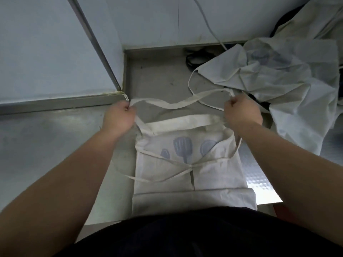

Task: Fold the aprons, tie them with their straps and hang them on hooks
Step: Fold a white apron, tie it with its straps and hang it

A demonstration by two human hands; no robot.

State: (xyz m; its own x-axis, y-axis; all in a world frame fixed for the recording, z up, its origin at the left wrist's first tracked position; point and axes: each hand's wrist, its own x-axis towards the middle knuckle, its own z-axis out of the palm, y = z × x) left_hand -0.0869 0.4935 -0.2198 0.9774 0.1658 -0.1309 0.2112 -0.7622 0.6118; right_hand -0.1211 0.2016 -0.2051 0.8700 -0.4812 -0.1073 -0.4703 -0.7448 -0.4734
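While gripping a strap [172, 105] between fisted left hand [118, 115] and right hand [241, 112] above the folded, tied apron [185, 175] on the counter [46, 145], apparently passing from tying to hanging, with a lift toward a hook called for next.

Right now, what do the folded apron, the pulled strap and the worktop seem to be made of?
The folded apron looks like matte off-white cotton or canvas: it holds sharp creases. The strap held by the left hand and right hand seems the same cloth, a limp flat tape. The worktop looks like brushed stainless steel: grey, softly reflective.
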